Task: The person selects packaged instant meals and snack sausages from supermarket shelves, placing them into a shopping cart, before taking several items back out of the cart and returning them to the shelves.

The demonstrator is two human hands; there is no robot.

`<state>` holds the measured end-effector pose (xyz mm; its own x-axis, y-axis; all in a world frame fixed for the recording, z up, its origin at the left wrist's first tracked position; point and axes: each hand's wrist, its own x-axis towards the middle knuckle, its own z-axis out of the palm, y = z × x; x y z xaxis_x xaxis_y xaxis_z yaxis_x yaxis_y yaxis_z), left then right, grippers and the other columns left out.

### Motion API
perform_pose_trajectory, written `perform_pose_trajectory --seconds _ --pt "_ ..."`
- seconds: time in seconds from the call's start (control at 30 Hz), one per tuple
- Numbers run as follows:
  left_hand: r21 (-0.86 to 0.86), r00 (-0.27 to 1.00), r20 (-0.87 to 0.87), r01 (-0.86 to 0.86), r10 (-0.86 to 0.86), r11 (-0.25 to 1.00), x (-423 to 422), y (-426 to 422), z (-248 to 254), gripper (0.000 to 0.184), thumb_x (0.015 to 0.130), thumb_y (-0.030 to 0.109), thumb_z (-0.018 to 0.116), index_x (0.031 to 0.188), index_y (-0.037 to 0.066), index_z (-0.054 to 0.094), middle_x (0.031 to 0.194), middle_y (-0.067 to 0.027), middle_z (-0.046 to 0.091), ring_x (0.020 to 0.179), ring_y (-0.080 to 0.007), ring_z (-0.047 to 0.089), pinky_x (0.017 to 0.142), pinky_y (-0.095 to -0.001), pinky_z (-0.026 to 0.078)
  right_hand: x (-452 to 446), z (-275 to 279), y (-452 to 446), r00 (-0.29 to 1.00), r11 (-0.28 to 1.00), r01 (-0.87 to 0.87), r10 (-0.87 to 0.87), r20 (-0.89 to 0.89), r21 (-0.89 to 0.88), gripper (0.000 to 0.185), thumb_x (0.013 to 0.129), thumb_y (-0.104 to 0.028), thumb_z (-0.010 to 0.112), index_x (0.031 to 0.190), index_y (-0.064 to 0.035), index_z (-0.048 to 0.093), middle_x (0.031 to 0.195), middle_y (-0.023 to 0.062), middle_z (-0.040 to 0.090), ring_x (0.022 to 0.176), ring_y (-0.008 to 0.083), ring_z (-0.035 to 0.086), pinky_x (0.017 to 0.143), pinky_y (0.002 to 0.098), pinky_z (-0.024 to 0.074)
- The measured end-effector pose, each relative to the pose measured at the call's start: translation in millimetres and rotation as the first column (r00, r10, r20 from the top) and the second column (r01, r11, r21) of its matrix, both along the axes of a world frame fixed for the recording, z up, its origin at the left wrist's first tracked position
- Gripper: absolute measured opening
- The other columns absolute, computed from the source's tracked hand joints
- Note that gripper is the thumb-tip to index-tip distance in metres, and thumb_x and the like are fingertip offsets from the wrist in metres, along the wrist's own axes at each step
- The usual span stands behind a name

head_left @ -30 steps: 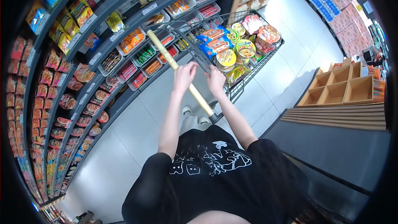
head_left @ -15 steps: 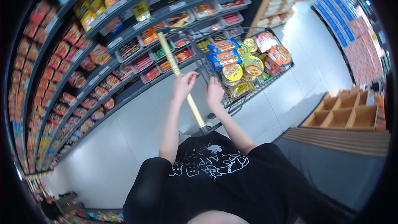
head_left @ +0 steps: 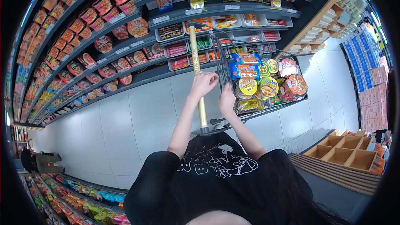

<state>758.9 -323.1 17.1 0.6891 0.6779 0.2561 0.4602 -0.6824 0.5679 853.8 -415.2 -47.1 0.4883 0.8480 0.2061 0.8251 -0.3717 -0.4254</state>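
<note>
Cart (head_left: 306,96) was part-loaded, directly ahead of the wearer & alongside stocked shelves (head_left: 266,10): blue/orange packs (head_left: 246,71), lidded noodle cups (head_left: 248,86), a red-toned bowl (head_left: 296,84) & a yellow-green pouch (head_left: 249,106) were in, some bare mesh showing nr the edges. L hand (head_left: 203,83) lay across the yellowish handle (head_left: 193,50), fingers loosely curled, grip unclear; R hand (head_left: 227,99) was by the cart's rear edge, closed on it or not, couldn't tell. Neither held goods, afaict; qty left to add, if any, n/a from view.
</note>
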Motion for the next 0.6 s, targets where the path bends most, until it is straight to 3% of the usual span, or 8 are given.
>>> perform_pose_trajectory --seconds 0.1,0.27,0.33,0.4,0.6 --pt "-0.059 0.996 0.027 -0.082 0.084 0.995 -24 9 -6 0.011 0.071 0.013 0.055 0.080 0.010 0.060 0.064 -0.0035 0.058 0.060 -0.0196 0.056 0.066 -0.0297 0.041 -24 -2 7 0.999 0.999 -0.044 0.043 -0.013 -0.016 0.054 0.059 0.002 0.060 0.107 0.0053 0.035 0.095 0.0174 0.048 0.074 0.0313 0.057 0.060 0.0378 0.0487" --pt "-0.122 0.962 0.232 -0.120 0.145 0.985 -73 20 -3 0.009 0.071 0.007 0.055 0.078 0.006 0.059 0.067 -0.0061 0.058 0.061 -0.0205 0.055 0.061 -0.0304 0.043 -65 -3 19 0.990 0.991 -0.134 0.133 -0.049 -0.020 0.054 0.060 0.000 0.059 0.107 0.0076 0.033 0.095 0.0190 0.047 0.077 0.0318 0.056 0.060 0.0378 0.0484" --pt "-0.125 0.957 0.241 -0.134 0.161 0.983 -90 25 -1 0.009 0.071 0.005 0.055 0.078 0.005 0.059 0.068 -0.0067 0.058 0.062 -0.0207 0.055 0.060 -0.0307 0.044 -81 -1 25 0.985 0.986 -0.164 0.163 -0.047 -0.015 0.054 0.061 -0.001 0.060 0.107 0.0084 0.033 0.095 0.0193 0.046 0.078 0.0320 0.056 0.060 0.0377 0.0483" --pt "-0.128 0.952 0.249 -0.147 0.175 0.981 -106 32 -1 0.009 0.070 0.003 0.055 0.078 0.005 0.058 0.070 -0.0072 0.058 0.062 -0.0209 0.055 0.059 -0.0309 0.044 -96 1 32 0.977 0.982 -0.179 0.171 -0.129 -0.052 0.049 0.059 0.000 0.059 0.102 0.0085 0.035 0.109 0.0227 0.041 0.088 0.0339 0.052 0.068 0.0367 0.0482" --pt "-0.091 0.943 0.273 -0.172 0.190 0.981 -165 49 -11 0.009 0.072 0.004 0.054 0.080 0.004 0.058 0.072 -0.0082 0.058 0.066 -0.0231 0.056 0.062 -0.0320 0.044 -152 1 44 0.962 0.973 -0.230 0.230 -0.149 0.014 0.054 0.059 -0.001 0.059 0.104 0.0097 0.033 0.110 0.0241 0.039 0.089 0.0351 0.051 0.068 0.0368 0.0481"
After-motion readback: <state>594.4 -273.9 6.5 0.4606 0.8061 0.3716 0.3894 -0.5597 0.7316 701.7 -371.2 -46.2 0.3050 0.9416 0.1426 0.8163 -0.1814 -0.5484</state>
